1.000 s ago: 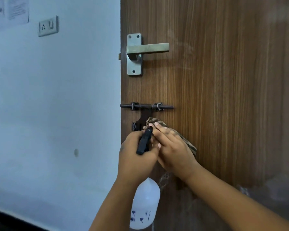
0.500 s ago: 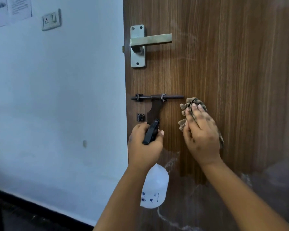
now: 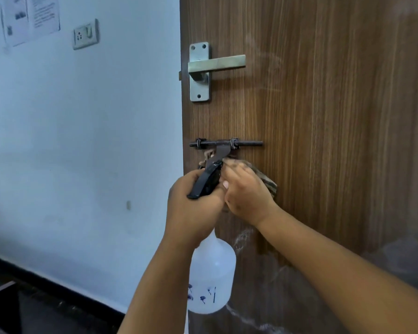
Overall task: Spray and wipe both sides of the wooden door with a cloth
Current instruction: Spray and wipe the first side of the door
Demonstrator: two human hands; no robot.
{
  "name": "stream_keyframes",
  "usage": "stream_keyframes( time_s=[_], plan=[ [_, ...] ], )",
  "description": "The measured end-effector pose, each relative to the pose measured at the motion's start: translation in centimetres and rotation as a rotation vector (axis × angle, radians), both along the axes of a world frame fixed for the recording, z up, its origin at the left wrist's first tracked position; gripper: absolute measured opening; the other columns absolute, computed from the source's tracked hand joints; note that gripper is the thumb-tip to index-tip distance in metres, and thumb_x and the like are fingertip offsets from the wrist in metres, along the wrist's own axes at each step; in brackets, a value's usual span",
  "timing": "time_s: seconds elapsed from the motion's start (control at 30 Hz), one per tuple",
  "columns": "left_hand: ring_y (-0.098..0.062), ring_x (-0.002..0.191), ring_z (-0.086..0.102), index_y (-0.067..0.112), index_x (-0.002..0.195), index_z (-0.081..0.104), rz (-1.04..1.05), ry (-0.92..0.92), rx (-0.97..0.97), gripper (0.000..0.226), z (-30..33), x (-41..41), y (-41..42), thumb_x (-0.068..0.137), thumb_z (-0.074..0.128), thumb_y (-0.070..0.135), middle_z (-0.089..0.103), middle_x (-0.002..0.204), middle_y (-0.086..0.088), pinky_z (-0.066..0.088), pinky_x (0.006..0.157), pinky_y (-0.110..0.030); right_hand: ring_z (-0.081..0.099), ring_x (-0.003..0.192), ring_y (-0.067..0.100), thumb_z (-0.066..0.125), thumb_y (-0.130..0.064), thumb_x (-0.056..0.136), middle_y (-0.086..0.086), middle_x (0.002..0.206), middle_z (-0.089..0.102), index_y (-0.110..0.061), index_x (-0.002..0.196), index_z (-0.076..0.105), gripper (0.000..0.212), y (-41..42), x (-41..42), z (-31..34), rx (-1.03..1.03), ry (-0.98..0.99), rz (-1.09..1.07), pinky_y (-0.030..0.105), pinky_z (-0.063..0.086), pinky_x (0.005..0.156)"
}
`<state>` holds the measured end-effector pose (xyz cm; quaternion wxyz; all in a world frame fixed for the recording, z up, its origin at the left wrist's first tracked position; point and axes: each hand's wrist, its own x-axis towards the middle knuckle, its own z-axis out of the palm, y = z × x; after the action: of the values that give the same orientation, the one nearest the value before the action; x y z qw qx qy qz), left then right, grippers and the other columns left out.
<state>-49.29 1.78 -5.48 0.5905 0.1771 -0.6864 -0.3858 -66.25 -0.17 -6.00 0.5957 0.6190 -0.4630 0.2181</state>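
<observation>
The brown wooden door (image 3: 323, 116) fills the right half of the view, its edge running down the middle. My left hand (image 3: 193, 201) grips the neck of a white spray bottle (image 3: 212, 273) with a black trigger head (image 3: 206, 180). My right hand (image 3: 249, 194) presses a brownish patterned cloth (image 3: 269, 183) against the door just below the dark sliding bolt (image 3: 227, 143). The cloth reaches left behind the bolt's hanging tab. Damp smears show on the lower door.
A metal lever handle (image 3: 215, 62) with its plate sits above the bolt. To the left is a pale wall (image 3: 82, 141) with a switch socket (image 3: 85, 34) and taped papers (image 3: 29, 18). A dark skirting and floor (image 3: 46, 297) lie at lower left.
My right hand slid the cloth from right of the bolt back left, under the bolt and beside the spray trigger. My left hand with the bottle stayed roughly in place.
</observation>
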Motion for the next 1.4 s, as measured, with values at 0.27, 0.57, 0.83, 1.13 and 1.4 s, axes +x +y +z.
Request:
stream_keyframes(
  time_s=[0.27, 0.57, 0.83, 1.13, 1.4],
  plan=[
    [-0.036, 0.083, 0.069, 0.023, 0.080, 0.068, 0.006, -0.005, 0.029, 0.015, -0.7, 0.1, -0.4, 0.088, 0.074, 0.012, 0.070, 0.082, -0.015, 0.058, 0.073, -0.050, 0.047, 0.135, 0.029, 0.045, -0.015, 0.101, 0.014, 0.144, 0.051, -0.004, 0.136, 0.055, 0.039, 4.6, -6.0, -5.8, 0.253, 0.216, -0.119, 0.041, 0.040, 0.111],
    [-0.027, 0.079, 0.068, 0.016, 0.085, 0.070, -0.007, -0.046, 0.122, 0.011, -3.1, -0.6, -1.8, 0.082, 0.080, 0.013, 0.069, 0.079, -0.007, 0.055, 0.065, -0.027, 0.033, 0.144, 0.026, 0.053, -0.010, 0.096, 0.013, 0.150, 0.044, -0.005, 0.142, 0.049, 0.046, 1.9, -2.1, -8.6, -0.020, -0.332, -0.084, 0.040, 0.028, 0.117],
    [-0.029, 0.082, 0.067, 0.014, 0.090, 0.067, 0.134, -0.119, 0.232, 0.032, -4.1, 3.7, -4.3, 0.075, 0.086, 0.035, 0.068, 0.084, -0.008, 0.053, 0.063, -0.033, 0.034, 0.143, 0.027, 0.041, -0.016, 0.099, 0.012, 0.153, 0.039, -0.004, 0.142, 0.047, 0.046, 3.7, -4.4, -9.7, 0.234, 0.002, -0.157, 0.043, 0.032, 0.113],
    [-0.021, 0.064, 0.065, 0.010, 0.086, 0.067, 0.129, -0.200, 0.176, 0.038, -3.2, 5.2, -4.6, 0.075, 0.084, 0.043, 0.067, 0.076, -0.013, 0.048, 0.052, -0.019, 0.042, 0.139, 0.031, 0.047, -0.011, 0.095, 0.015, 0.148, 0.046, -0.002, 0.139, 0.050, 0.045, 1.1, -1.0, -9.2, 0.281, 0.092, -0.193, 0.042, 0.030, 0.115],
    [-0.011, 0.060, 0.068, 0.014, 0.090, 0.071, 0.108, -0.060, 0.196, 0.029, -1.8, 7.7, -5.5, 0.077, 0.083, 0.038, 0.072, 0.074, -0.006, 0.046, 0.050, -0.018, 0.052, 0.129, 0.035, 0.020, -0.006, 0.096, 0.023, 0.134, 0.057, 0.006, 0.127, 0.060, 0.052, -5.8, 8.2, -2.9, 0.285, 0.054, -0.392, 0.039, 0.044, 0.107]
  ],
)
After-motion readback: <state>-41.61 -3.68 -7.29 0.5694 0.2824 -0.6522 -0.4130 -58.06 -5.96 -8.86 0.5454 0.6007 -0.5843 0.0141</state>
